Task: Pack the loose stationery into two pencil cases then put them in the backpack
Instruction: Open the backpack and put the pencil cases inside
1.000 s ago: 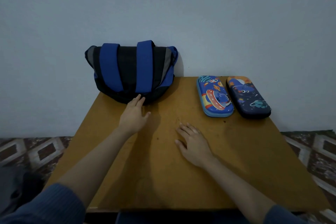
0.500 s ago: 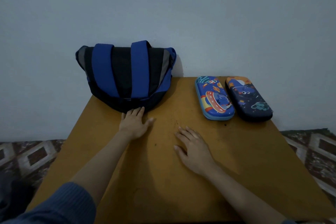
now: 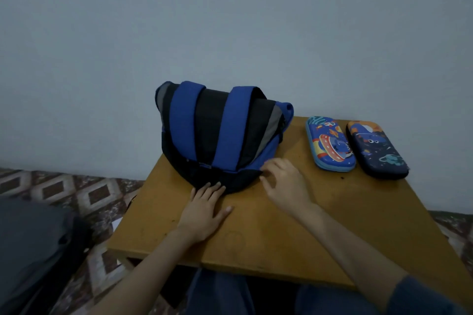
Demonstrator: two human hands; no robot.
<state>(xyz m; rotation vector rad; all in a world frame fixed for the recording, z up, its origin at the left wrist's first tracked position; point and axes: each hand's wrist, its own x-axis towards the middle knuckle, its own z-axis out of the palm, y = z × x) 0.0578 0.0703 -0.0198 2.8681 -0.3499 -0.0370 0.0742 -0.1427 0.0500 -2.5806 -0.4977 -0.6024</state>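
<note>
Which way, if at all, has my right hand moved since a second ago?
Yes: the right hand went forward across the table to the backpack.

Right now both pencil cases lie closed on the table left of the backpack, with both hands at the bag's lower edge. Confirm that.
Wrong side. The head view shows the light pencil case and dark pencil case closed on the table right of the backpack, not left. The left hand and right hand are at its lower edge.
</note>
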